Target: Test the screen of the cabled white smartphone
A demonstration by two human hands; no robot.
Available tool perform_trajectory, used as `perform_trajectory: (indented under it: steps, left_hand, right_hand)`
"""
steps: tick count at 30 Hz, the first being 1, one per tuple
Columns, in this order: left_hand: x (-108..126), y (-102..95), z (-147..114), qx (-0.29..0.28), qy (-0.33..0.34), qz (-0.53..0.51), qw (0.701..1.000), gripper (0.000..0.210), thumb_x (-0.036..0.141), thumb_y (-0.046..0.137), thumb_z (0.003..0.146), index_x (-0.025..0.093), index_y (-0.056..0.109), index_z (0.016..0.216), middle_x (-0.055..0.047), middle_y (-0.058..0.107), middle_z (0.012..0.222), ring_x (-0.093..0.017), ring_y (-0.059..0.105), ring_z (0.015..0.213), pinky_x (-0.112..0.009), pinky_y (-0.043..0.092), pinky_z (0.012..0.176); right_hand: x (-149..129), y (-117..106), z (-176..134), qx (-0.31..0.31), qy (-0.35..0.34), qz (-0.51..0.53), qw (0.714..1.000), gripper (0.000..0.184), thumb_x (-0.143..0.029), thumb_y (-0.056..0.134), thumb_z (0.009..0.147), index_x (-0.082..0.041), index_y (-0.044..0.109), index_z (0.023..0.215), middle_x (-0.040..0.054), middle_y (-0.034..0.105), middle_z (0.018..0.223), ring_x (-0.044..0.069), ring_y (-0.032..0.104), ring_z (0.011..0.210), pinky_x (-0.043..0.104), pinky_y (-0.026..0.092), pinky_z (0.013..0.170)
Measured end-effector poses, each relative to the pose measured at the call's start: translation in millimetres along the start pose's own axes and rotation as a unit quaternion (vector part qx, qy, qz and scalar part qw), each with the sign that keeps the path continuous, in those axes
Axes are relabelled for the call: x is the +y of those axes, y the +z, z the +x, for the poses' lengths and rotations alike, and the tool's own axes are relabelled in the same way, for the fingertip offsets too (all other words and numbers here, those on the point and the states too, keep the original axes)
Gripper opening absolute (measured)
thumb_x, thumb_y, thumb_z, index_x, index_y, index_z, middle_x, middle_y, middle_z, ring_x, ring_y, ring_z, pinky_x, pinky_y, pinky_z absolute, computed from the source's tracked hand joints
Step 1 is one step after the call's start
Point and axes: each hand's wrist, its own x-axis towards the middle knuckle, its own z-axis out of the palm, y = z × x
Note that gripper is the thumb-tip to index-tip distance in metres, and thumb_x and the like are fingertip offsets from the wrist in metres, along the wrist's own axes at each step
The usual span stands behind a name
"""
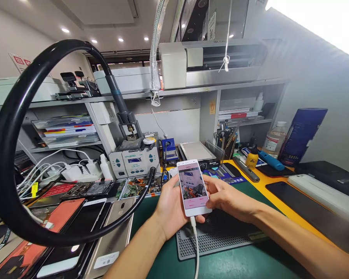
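Observation:
A white smartphone (194, 190) is held upright above the bench, its lit screen showing a live picture of the bench with pink bands. My left hand (170, 205) wraps round its left side and back. On the other side my right hand (221, 195) grips the right edge, its thumb over the lower right corner of the screen. A white charging cable (197, 244) is plugged into the phone's bottom end and runs down toward me. Beneath the hands lies a dark perforated work pad (209, 244) on a green mat (159, 255).
A black hose (16, 97) loops over the left side from a hot-air station (135, 161). Several phones and phone parts (95, 217) lie at left. A tray of circuit boards (139, 186) stands behind. At right are a yellow bottle (252, 158) and a white case (317, 193).

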Motion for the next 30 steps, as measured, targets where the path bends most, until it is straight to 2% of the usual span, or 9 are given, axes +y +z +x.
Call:
perform_trajectory:
  steps: [8,15,24,30]
  left_hand:
    - [-1.2,-2.5,1.6,-0.014,0.006,-0.005,1.000,0.057,0.051,0.041,0.096,0.006,0.066,0.121,-0.022,0.067,0.114,-0.028,0.068,0.076,-0.036,0.057,0.048]
    - [-0.5,-2.6,1.0,0.009,0.002,-0.009,1.000,0.063,0.056,0.035,0.097,0.005,0.067,0.116,-0.022,0.068,0.106,-0.024,0.065,0.068,-0.036,0.056,0.046]
    - [-1.2,-4.1,1.3,0.008,0.003,-0.003,1.000,0.062,0.056,0.035,0.096,0.006,0.067,0.113,-0.022,0.068,0.103,-0.025,0.064,0.069,-0.037,0.056,0.048]
    - [-1.8,-4.0,1.5,0.005,0.005,-0.004,1.000,0.061,0.056,0.035,0.097,0.007,0.068,0.113,-0.022,0.067,0.113,-0.027,0.066,0.074,-0.036,0.055,0.047]
  right_hand:
    - [-5.6,3.2,-1.0,-0.016,-0.004,-0.004,1.000,0.059,-0.007,0.054,0.062,-0.019,0.056,0.120,0.0039,0.071,0.094,0.015,0.067,0.064,0.026,0.046,0.063]
    - [-1.6,1.6,-0.5,-0.008,-0.011,-0.007,1.000,0.065,-0.006,0.054,0.063,-0.021,0.053,0.126,0.0021,0.071,0.090,0.015,0.067,0.064,0.027,0.047,0.064]
    - [-1.7,3.1,-1.0,-0.010,-0.011,-0.012,1.000,0.066,-0.006,0.055,0.065,-0.021,0.050,0.129,0.0025,0.071,0.090,0.015,0.067,0.064,0.028,0.047,0.066]
    - [-1.8,3.5,-0.6,-0.002,-0.008,-0.013,1.000,0.067,-0.006,0.057,0.064,-0.022,0.049,0.129,0.0022,0.072,0.094,0.015,0.067,0.063,0.028,0.046,0.066]
